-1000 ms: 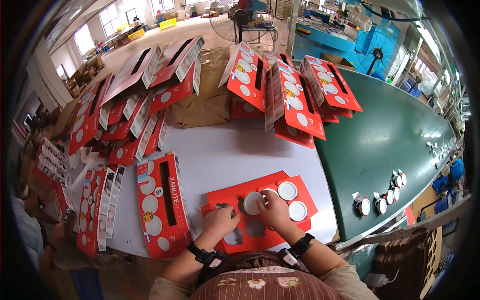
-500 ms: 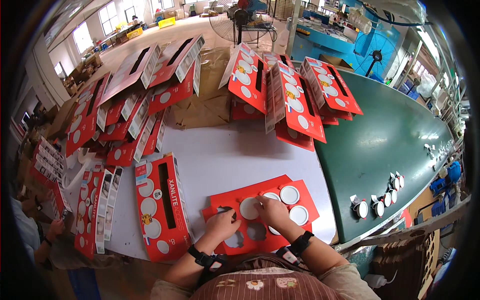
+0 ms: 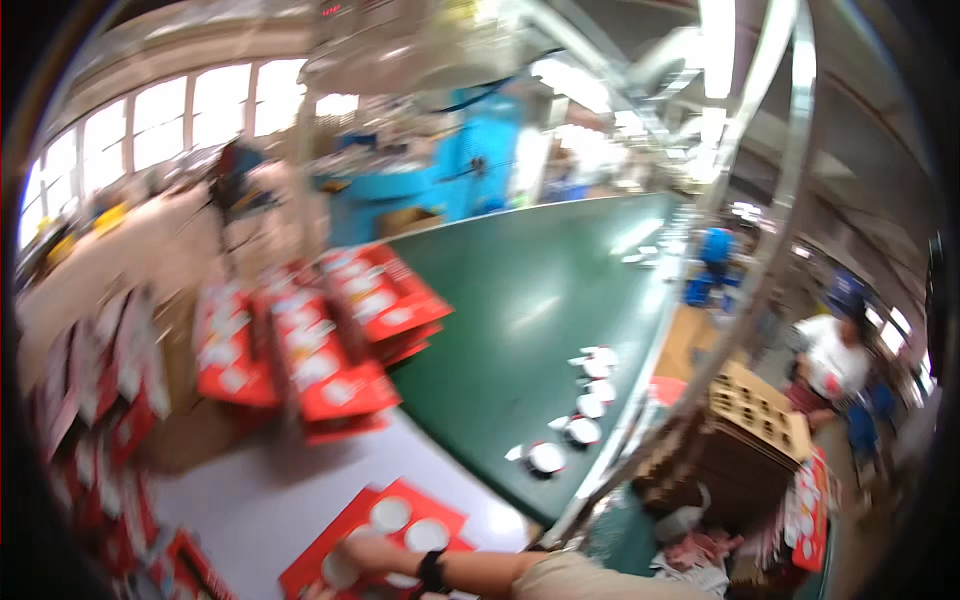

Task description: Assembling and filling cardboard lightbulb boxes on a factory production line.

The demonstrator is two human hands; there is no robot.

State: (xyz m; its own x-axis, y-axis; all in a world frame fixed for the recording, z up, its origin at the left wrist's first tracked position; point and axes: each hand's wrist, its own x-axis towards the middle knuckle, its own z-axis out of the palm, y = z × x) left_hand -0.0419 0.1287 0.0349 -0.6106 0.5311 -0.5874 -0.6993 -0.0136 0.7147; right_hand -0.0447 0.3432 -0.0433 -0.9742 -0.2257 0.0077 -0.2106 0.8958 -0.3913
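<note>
A red card sheet [image 3: 318, 543] with round openings lies at the lower edge of the white table. White round lamps [image 3: 390, 514] sit in some of its openings. My right hand [image 3: 368, 552] rests over the sheet, at a white lamp [image 3: 338, 570] near its left part; motion smears the fingers, so their grip does not show. Of my left hand [image 3: 318, 592] only a blurred bit appears at the bottom edge, beside the sheet. Several more white round lamps [image 3: 545, 458] stand in a row on the green conveyor belt [image 3: 480, 370], toward its right side.
Red printed cartons [image 3: 330, 385] stand grouped at the table's far side, with more [image 3: 105, 370] at the left. A metal rail [image 3: 640, 455] borders the belt. Beyond it are stacked brown cardboard dividers [image 3: 755, 410] and another person [image 3: 835, 355].
The view has swung right, blurring the picture and bringing the area beyond the belt into sight. My left hand has nearly left the frame. My right hand stays at the red sheet.
</note>
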